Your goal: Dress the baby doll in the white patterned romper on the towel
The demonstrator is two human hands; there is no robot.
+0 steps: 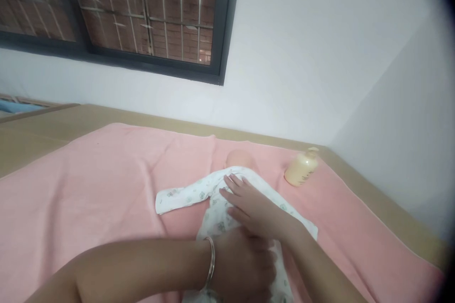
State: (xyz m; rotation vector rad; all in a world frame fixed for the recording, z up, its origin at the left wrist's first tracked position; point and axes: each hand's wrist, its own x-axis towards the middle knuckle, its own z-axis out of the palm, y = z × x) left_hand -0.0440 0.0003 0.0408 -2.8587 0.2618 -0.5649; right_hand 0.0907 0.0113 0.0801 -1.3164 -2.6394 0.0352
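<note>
A white baby garment [183,199] with a small print lies spread out, both long sleeves stretched to the sides. Beyond its neckline shows a smooth round head [240,157]; I cannot tell from this whether it is a doll's. My right hand [249,203] rests flat on the chest of the garment, fingers spread. Lower down, my left hand [245,265], with a silver bangle [212,262] at its wrist, crosses under the right one over the garment's front. Its fingers look bent and are smeared by motion, so their grip is unclear. Both hands hide the garment's middle.
A pale yellow pump bottle [301,168] leans on the pink blanket [117,184], right of the head. The blanket covers a tan surface [95,113] that meets white walls [284,57]. A dark-framed window [152,64] with bars is behind.
</note>
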